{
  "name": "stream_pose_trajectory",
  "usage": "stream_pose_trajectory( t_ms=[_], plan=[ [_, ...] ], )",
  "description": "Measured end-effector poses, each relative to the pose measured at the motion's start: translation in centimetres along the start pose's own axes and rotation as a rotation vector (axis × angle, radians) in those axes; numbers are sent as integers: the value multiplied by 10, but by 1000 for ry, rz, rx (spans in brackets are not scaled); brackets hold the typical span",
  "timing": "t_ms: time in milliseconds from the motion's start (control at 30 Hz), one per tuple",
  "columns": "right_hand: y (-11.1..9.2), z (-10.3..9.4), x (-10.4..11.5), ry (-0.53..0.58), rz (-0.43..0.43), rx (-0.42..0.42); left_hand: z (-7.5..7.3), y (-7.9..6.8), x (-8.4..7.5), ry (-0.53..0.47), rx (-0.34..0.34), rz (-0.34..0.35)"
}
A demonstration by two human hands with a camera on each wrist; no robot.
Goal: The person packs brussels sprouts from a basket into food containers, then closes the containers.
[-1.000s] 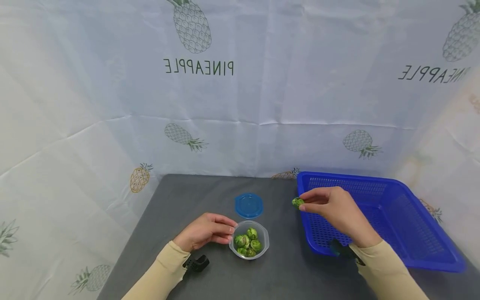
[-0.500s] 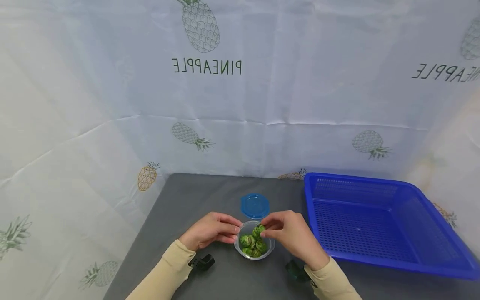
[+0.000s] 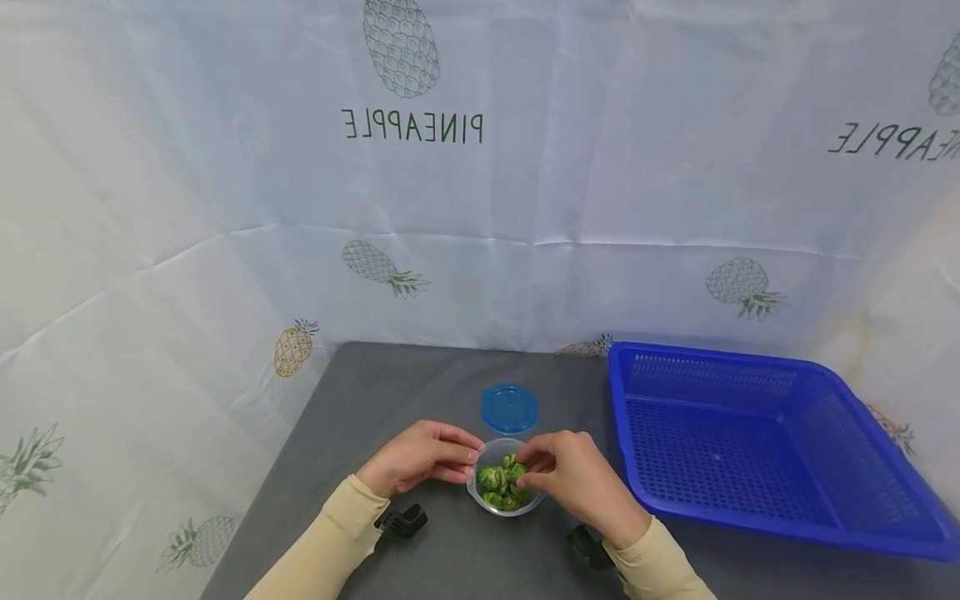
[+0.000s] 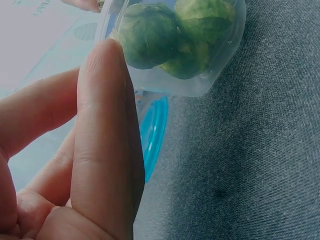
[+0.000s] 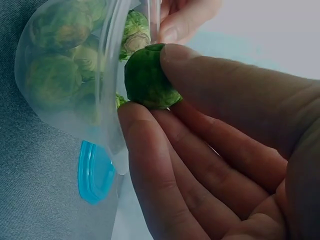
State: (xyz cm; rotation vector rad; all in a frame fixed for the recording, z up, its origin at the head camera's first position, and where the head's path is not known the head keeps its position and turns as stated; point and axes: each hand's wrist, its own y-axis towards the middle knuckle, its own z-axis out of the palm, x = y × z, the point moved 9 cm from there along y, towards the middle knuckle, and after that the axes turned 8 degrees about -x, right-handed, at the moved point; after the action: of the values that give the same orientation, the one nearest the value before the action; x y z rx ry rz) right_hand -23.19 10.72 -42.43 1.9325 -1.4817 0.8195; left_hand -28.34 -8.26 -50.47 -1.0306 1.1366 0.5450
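Observation:
A small clear plastic container [image 3: 482, 493] holds several Brussels sprouts [image 3: 491, 477]. My left hand [image 3: 423, 457] grips its left rim, thumb and fingertips at the edge; the left wrist view shows the thumb [image 4: 102, 125] against the container wall [image 4: 220, 65]. Over the right side of the container, my right hand [image 3: 581, 479] pinches one Brussels sprout [image 5: 147, 77] between thumb and fingers. In the right wrist view that sprout is at the mouth of the container, with other sprouts [image 5: 55, 80] visible through the wall. A blue lid [image 3: 510, 408] lies just behind the container.
On the right of the grey table [image 3: 397, 383] stands a large blue plastic basket [image 3: 712, 450] with perforated sides and nothing seen in it. A white curtain [image 3: 510, 183] printed with pineapples hangs behind the table and at its sides.
My right hand has moved left from over the basket's edge to the container, carrying the sprout, and has lowered slightly into it. My left hand has stayed at the container's rim.

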Motion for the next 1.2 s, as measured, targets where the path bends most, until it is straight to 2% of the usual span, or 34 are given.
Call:
stream_pose_trajectory(
  t_ms=[167,233,400,533,800,867,933,1000,1100,1200],
  plan=[
    [3,-1,1,-18,14,-24,-1,-2,-3,3,0,-1],
    [7,-6,-1,-25,41,-91,-2,-2,-4,8,2,1],
    [18,-22,-8,-31,93,-334,-4,-2,-4,12,-9,4],
    [25,-20,-19,-45,124,-415,-4,-3,-1,11,-20,5],
    [33,-15,-50,-129,196,-443,-3,-5,-6,65,-15,26],
    [38,-14,-57,-141,212,-424,-8,-5,-10,114,-33,29],
    [45,-11,-64,-149,226,-397,-17,-3,-17,173,-80,38],
    [51,-9,-69,-146,224,-375,-29,4,-25,213,-151,36],
    [59,-8,-75,-142,230,-350,-41,22,-35,196,-232,14],
    [63,-6,-80,-133,259,-325,-43,43,-36,119,-243,-51]
  ],
)
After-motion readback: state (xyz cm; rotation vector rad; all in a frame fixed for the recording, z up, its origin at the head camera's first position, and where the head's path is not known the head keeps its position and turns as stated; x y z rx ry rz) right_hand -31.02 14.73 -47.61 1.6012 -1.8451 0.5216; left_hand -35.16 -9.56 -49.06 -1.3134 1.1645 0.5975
